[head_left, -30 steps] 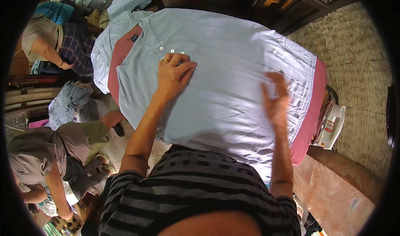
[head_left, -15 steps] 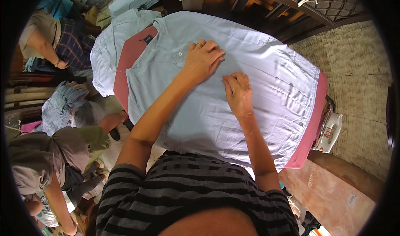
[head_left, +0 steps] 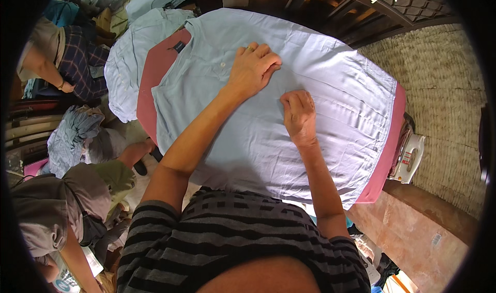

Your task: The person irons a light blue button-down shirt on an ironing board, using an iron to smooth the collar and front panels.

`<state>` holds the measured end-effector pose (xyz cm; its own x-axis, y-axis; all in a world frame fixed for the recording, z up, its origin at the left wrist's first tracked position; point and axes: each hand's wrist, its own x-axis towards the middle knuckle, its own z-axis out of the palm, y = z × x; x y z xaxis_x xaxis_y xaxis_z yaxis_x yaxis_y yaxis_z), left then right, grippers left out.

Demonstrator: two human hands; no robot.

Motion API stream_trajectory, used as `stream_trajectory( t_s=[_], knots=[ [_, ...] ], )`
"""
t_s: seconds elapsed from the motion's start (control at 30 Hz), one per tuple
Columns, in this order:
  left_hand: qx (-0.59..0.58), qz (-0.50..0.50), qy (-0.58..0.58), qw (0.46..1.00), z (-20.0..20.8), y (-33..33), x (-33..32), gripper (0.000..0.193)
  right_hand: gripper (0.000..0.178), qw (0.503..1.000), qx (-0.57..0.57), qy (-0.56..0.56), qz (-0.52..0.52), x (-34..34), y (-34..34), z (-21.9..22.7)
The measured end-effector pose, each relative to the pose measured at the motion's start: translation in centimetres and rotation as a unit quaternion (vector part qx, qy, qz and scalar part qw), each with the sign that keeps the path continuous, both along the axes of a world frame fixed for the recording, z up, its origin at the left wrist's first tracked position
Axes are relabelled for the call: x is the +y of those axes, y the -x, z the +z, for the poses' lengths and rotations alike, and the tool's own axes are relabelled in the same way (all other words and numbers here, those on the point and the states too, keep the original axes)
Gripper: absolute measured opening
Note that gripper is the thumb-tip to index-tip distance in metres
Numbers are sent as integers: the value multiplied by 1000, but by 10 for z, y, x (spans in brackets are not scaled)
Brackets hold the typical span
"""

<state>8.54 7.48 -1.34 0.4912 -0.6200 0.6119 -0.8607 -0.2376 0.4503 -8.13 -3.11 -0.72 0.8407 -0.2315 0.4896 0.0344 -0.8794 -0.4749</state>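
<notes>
A light blue shirt [head_left: 232, 133] lies spread over a red-pink padded ironing board [head_left: 153, 77], its neck end to the left and its hem to the right. My left hand [head_left: 252, 72], with a ring on one finger, is closed on the cloth just right of the button placket. Closer to me and further right, my right hand [head_left: 299, 116] pinches the same shirt between thumb and curled fingers. Creases run from both hands toward the hem. The fingertips are partly hidden, so how much cloth each hand grips does not show.
An iron [head_left: 412, 158] stands past the board's right end. More light blue garments [head_left: 126, 68] are heaped beyond its left end. A dark metal grille door [head_left: 315, 14] borders the far side. Two people are at the left, one in a brown shirt [head_left: 39, 210].
The cloth to the right of my hands looks somewhat flatter, with straighter creases toward the hem. Both hands keep nearly the same place and closed shape. The whole view has shifted slightly.
</notes>
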Motion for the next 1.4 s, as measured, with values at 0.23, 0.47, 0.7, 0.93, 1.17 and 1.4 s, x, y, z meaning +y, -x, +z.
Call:
stream_trajectory(
  t_s=[0.23, 0.47, 0.7, 0.93, 1.17, 1.4],
  knots=[
    [75, -115, -35, 990, -3, 3, 25, 33, 9, 1000, 8, -18, 20, -2, -3, 2],
    [42, -67, -28, 997, 11, 23, 56, 53, 13, 998, 60, -35, -4, -8, -11, 11],
    [107, -88, 42, 990, 4, 21, 80, 35, 26, 993, 117, -25, 9, -8, -13, 24],
    [61, -62, -2, 996, 3, 15, 91, 19, 45, 978, 164, 68, 110, -3, -24, 37],
    [42, -50, -25, 998, 10, 19, 85, 18, 47, 978, 144, 14, 149, -11, -31, 29],
    [0, -14, -76, 997, 8, 24, 83, 19, 45, 978, 144, 9, 150, -13, -32, 30]
  ],
)
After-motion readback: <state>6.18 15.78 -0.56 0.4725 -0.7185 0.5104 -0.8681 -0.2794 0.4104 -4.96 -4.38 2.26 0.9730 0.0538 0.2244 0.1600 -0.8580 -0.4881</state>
